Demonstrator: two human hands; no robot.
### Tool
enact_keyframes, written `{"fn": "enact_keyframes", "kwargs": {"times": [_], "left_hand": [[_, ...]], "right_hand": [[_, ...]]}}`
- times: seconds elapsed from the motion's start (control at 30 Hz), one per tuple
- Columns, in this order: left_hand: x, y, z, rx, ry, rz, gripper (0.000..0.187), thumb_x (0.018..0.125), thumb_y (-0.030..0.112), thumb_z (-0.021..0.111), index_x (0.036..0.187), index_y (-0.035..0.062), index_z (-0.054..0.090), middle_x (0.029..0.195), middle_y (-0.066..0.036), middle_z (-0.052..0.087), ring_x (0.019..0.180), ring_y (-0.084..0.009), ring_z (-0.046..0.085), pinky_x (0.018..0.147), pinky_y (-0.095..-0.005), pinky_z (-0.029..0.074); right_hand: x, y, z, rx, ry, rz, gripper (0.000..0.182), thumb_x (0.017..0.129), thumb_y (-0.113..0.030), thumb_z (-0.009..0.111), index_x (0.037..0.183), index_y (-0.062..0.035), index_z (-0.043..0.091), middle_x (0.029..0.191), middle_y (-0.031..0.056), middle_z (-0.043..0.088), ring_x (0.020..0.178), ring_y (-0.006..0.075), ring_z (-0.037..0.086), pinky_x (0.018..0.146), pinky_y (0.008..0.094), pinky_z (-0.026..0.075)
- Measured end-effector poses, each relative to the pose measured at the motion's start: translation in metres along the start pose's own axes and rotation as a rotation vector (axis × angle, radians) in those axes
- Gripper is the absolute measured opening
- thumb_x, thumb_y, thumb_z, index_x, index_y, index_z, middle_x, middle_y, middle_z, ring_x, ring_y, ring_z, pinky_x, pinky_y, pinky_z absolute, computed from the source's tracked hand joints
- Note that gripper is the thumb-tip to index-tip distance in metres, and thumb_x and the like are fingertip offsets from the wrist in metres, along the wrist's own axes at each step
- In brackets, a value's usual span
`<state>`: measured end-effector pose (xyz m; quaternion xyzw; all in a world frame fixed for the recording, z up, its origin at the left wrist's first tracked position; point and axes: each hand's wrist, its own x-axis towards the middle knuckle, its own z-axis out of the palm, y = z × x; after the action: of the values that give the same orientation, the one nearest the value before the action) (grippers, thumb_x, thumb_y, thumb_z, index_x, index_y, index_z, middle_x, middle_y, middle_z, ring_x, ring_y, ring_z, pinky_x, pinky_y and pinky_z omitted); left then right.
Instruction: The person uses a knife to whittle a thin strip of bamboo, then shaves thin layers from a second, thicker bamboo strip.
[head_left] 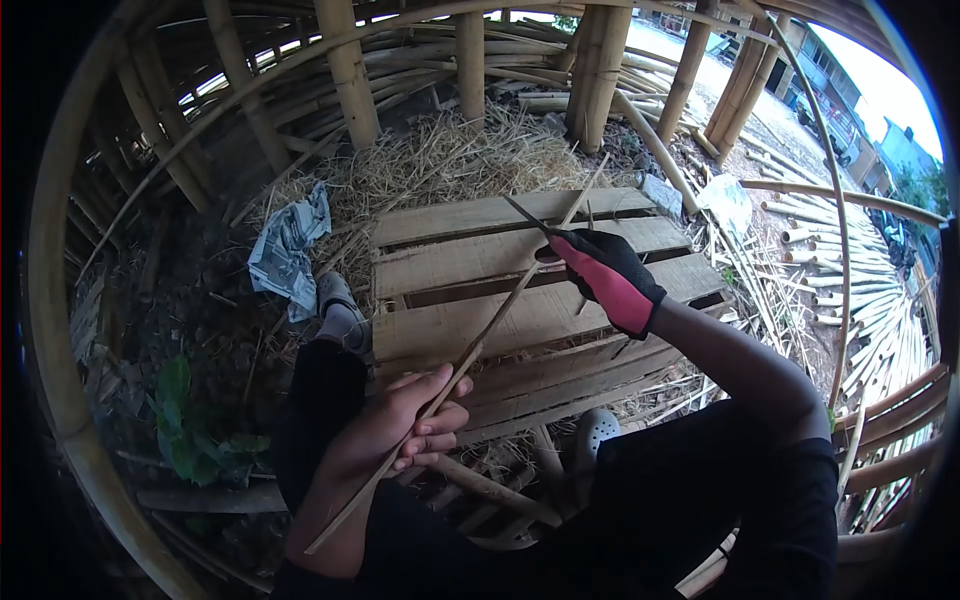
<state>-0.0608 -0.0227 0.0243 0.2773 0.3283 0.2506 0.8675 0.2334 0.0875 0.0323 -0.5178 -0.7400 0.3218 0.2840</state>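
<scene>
A long, thin bamboo strip (492, 328) runs diagonally over the slatted wooden table (440, 335), its lower end lying along my left forearm. My left hand (428, 418), bare, is closed round the strip near its lower part. On my right hand (607, 275) is a pink and black glove, and its fingers are wrapped round a knife (526, 213). The dark blade points up and left from the fist, beside the upper part of the strip. The glove's thumb side meets the strip, and the knife's handle is mostly hidden in the hand.
Bamboo shavings (450, 155) are heaped behind the table. Crumpled newspaper (291, 250) lies left of it, above a shoe (338, 292). Bamboo posts (600, 80) stand at the back, and many cut poles (850, 290) lie at the right. A leafy plant (185, 425) grows at lower left.
</scene>
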Motion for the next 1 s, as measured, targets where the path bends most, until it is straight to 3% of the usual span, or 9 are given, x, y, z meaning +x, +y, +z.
{"fn": "enact_keyframes", "kwargs": {"times": [0.07,0.13,0.2,0.37,0.47,0.53,0.57,0.7,1.0], "left_hand": [[-0.001,0.004,0.002,-0.032,0.004,-0.007,0.028,0.107,0.035,0.037,0.105,0.0079,0.043,0.057,0.007,0.034,0.036,0.0007,0.032,0.027,-0.0149,0.029],[0.0,0.007,0.002,0.014,-0.032,0.001,0.024,0.105,0.03,0.043,0.109,0.0057,0.044,0.061,0.006,0.036,0.039,0.0001,0.035,0.029,-0.0151,0.03],[0.002,0.008,0.009,0.242,-0.021,0.038,0.025,0.101,0.023,0.049,0.115,0.0036,0.045,0.064,0.004,0.037,0.043,-0.0014,0.038,0.033,-0.0152,0.031],[0.008,0.004,-0.003,0.532,0.163,0.021,0.038,0.094,0.024,0.062,0.121,0.001,0.047,0.072,-0.002,0.054,0.052,-0.0047,0.048,0.04,-0.0181,0.035],[0.003,0.0,-0.012,0.917,0.44,0.181,0.051,0.087,0.027,0.073,0.124,-0.0023,0.056,0.077,-0.008,0.063,0.06,-0.0088,0.057,0.049,-0.0222,0.045],[0.002,0.002,-0.023,1.23,0.482,0.474,0.058,0.078,0.03,0.081,0.122,-0.0033,0.062,0.083,-0.011,0.068,0.067,-0.012,0.062,0.061,-0.028,0.052],[-0.003,0.004,-0.025,1.242,0.52,0.377,0.06,0.075,0.033,0.084,0.118,-0.0044,0.064,0.085,-0.011,0.069,0.071,-0.0137,0.063,0.07,-0.0302,0.052],[-0.011,0.008,-0.038,1.317,0.494,0.371,0.061,0.075,0.035,0.084,0.119,-0.0034,0.065,0.09,-0.014,0.07,0.075,-0.0147,0.064,0.07,-0.0299,0.052],[-0.032,0.018,-0.042,1.355,0.471,0.315,0.071,0.074,0.037,0.085,0.127,-0.0005,0.057,0.089,-0.009,0.065,0.075,-0.0127,0.061,0.069,-0.029,0.05]], "right_hand": [[-0.006,-0.005,-0.009,-0.204,-0.129,-0.392,0.032,0.102,-0.023,0.051,0.128,-0.0092,0.063,0.082,0.006,0.062,0.067,0.0155,0.06,0.063,0.0302,0.049],[-0.008,-0.005,-0.004,-0.045,-0.158,-0.377,0.031,0.102,-0.022,0.052,0.128,-0.0076,0.062,0.081,0.0037,0.058,0.063,0.0133,0.054,0.06,0.028,0.046],[-0.009,-0.012,-0.003,0.46,-0.228,0.096,0.031,0.103,-0.022,0.052,0.129,-0.007,0.062,0.08,0.0019,0.058,0.064,0.0105,0.053,0.06,0.0266,0.044],[-0.007,-0.003,0.013,0.857,-0.161,0.052,0.03,0.1,-0.026,0.06,0.124,-0.0081,0.066,0.08,0.0005,0.063,0.068,0.0064,0.056,0.062,0.0235,0.047],[-0.008,-0.001,0.013,0.359,-0.142,-0.07,0.033,0.099,-0.026,0.061,0.128,-0.011,0.064,0.084,0.0043,0.068,0.067,0.0129,0.063,0.062,0.0282,0.051],[-0.003,0.006,0.015,-0.565,0.077,-0.781,0.041,0.097,-0.03,0.062,0.134,-0.0144,0.058,0.085,0.0076,0.069,0.066,0.0221,0.067,0.06,0.0348,0.054],[-0.004,0.008,0.014,-0.762,-0.045,-0.657,0.052,0.093,-0.039,0.064,0.139,-0.017,0.053,0.085,0.0094,0.069,0.064,0.0274,0.067,0.059,0.038,0.055],[-0.013,-0.006,0.017,-0.634,0.105,-0.683,0.057,0.088,-0.047,0.069,0.134,-0.0139,0.058,0.075,0.0046,0.065,0.065,0.0215,0.067,0.057,0.0349,0.053],[-0.016,-0.007,0.012,-0.601,0.035,-0.706,0.084,0.085,-0.048,0.072,0.15,-0.01,0.034,0.083,0.0098,0.066,0.07,0.0272,0.068,0.061,0.0392,0.054]]}}
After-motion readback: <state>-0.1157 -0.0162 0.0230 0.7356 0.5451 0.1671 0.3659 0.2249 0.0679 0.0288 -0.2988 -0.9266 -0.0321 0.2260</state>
